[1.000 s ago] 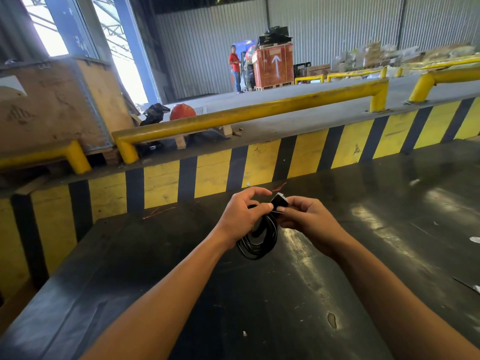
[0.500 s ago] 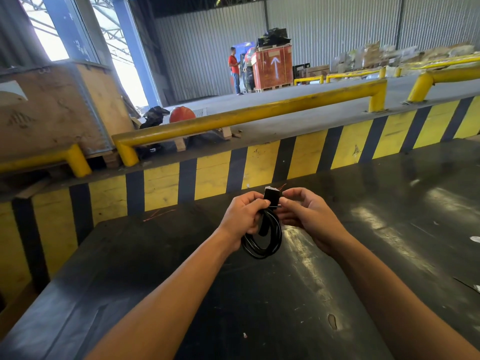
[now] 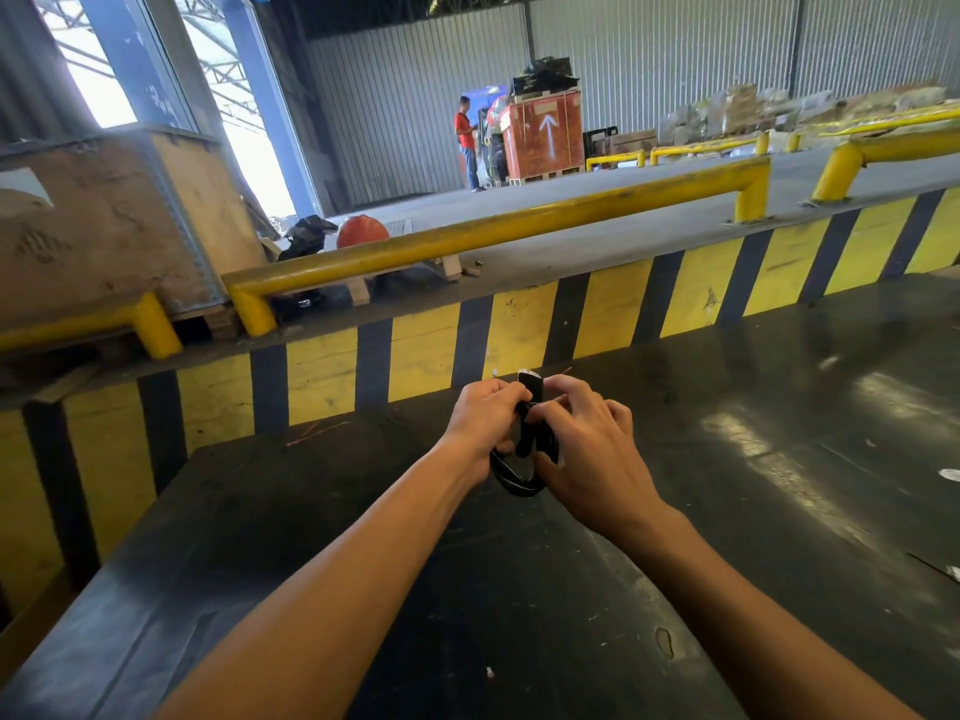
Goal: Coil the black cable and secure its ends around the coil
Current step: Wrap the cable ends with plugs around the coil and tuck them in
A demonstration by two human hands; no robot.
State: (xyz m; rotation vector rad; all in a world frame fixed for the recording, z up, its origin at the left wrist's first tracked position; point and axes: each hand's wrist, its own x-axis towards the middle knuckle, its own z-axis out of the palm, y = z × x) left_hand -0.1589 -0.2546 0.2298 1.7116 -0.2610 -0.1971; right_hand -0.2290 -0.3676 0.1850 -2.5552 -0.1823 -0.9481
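Head view: I see two hands meeting above the black desk [image 3: 753, 511]. My left hand [image 3: 480, 423] is closed around the one black cable [image 3: 519, 478], already coiled, its loop hanging between the palms. My right hand [image 3: 587, 449] pinches the plug end [image 3: 530, 383] sticking up above the coil. Beyond stand a yellow-and-black striped barrier [image 3: 519, 340], one yellow rail [image 3: 493, 233], one orange helmet [image 3: 362, 231] and one distant person in red [image 3: 466, 142].
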